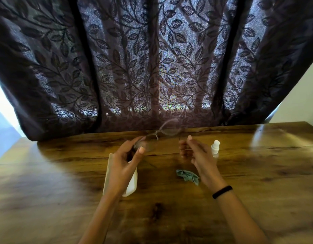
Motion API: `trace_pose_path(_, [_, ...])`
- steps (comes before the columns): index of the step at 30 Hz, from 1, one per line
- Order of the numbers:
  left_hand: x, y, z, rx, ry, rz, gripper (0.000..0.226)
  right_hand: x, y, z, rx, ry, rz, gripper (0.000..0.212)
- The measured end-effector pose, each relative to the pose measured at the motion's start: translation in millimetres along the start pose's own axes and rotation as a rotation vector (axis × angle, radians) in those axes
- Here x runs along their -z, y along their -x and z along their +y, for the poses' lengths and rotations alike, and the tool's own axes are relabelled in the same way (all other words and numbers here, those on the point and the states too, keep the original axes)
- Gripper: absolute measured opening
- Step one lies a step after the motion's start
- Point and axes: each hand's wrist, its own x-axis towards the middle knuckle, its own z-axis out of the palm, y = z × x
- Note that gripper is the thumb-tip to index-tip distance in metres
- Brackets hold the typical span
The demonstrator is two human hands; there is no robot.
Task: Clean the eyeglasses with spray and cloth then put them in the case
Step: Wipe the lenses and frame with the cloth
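Thin-rimmed eyeglasses (167, 130) are held up above the wooden table (258, 173), lenses facing away, blurred by motion. My left hand (124, 161) pinches the left lens end. My right hand (196, 154) grips the thin right temple arm between thumb and fingers. A crumpled teal cloth (187, 176) lies on the table below my right hand. The small white spray bottle (215, 147) stands upright just right of my right hand. A white eyeglass case (131, 185) lies under my left hand, mostly hidden by it.
A dark leaf-patterned curtain (152, 67) hangs along the table's far edge. A black band (222, 191) circles my right wrist. Bare wood stretches to the left, right and front of the objects.
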Motion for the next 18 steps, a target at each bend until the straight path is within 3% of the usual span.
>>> trace_pose_path(5, [2.5, 0.3, 6.2, -0.005, 0.048, -0.014, 0.046, -1.9, -8.3, -7.8, -0.099, -0.127, -0.103, 0.04])
trace_pose_path(9, [7.2, -0.4, 2.9, -0.003, -0.046, 0.008, 0.025, 2.5, -3.5, -0.8, -0.049, -0.005, -0.1, 0.015])
trace_pose_path(14, [7.4, 0.9, -6.7, -0.158, -0.208, 0.051, 0.057, 3.0, 4.4, 6.2, 0.053, 0.172, -0.025, 0.019])
trace_pose_path(18, [7.3, 2.7, -14.4, 0.045, -0.126, 0.008, 0.057, 1.5, 5.3, 6.7, 0.195, 0.284, 0.064, 0.021])
